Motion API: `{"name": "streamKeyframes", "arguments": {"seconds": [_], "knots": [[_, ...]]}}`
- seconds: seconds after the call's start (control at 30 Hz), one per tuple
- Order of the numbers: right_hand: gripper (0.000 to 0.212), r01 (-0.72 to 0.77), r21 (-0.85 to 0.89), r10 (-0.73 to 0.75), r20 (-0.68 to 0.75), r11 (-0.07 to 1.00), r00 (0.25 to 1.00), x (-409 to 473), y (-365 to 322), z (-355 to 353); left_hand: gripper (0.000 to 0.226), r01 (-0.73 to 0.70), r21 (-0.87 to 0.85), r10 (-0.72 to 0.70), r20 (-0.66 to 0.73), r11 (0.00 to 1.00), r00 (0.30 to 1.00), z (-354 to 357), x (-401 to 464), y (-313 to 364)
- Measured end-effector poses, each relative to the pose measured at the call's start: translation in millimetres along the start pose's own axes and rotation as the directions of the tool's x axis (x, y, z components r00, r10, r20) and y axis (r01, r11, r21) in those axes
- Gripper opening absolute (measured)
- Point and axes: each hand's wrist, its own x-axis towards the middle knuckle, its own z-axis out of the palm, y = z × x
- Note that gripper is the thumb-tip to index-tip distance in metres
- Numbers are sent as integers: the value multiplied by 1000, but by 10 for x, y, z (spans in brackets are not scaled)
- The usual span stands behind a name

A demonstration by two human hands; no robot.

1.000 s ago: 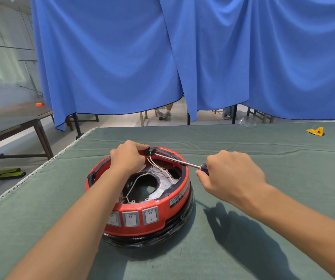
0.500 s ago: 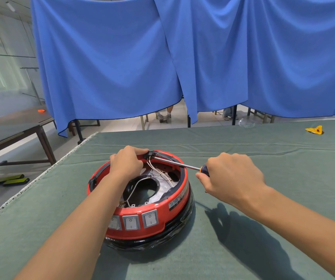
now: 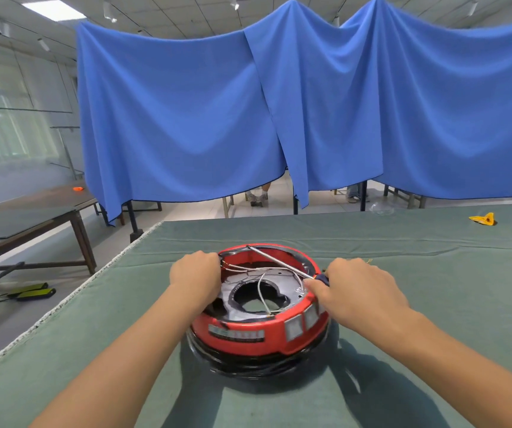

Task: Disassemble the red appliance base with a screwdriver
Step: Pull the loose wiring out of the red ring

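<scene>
The round red appliance base [image 3: 248, 335] lies upside down on the green table [image 3: 434, 288], its open middle showing white wires and a dark plate. My left hand [image 3: 196, 276] grips the base's left rim. My right hand [image 3: 356, 291] holds the screwdriver [image 3: 279, 262] by its dark handle at the base's right rim. The metal shaft slants across the opening, its tip at the far inner rim. The white switches face front right.
A yellow scrap [image 3: 483, 218] lies on the table at the far right. Blue curtains [image 3: 279, 118] hang behind the table, with people's feet under them. A dark side table [image 3: 32, 217] stands to the left, beyond the table's left edge.
The base has been turned, so its switches now face front right. The screwdriver shaft now reaches farther across the opening. My view has tilted up and drawn closer.
</scene>
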Motion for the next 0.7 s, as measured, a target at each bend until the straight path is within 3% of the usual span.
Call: {"name": "streamKeyframes", "arguments": {"seconds": [0.17, 0.3, 0.37, 0.63, 0.7], "knots": [[41, 80, -89, -86, -71, 993, 994, -57, -168, -37, 3, 36, -137, -45, -63, 990, 997, -10, -158, -97], [49, 95, -46, -95, -12, 994, 995, -54, -289, -57, 28, 125, -389, -169, -79, 913, 982, 92, -192, -190], [48, 108, -58, -109, -7, 992, 994, -77, -334, -26, 27, 193, -510, -243, -33, 838, 969, 140, -196, -216], [38, 159, -103, -163, -28, 982, 986, -90, -394, 72, 6, 345, -473, -355, 72, 811, 932, 122, -126, -50], [38, 160, -98, -164, -32, 982, 986, -72, -396, 85, 11, 354, -483, -360, 84, 801, 929, 149, -105, -43]]}}
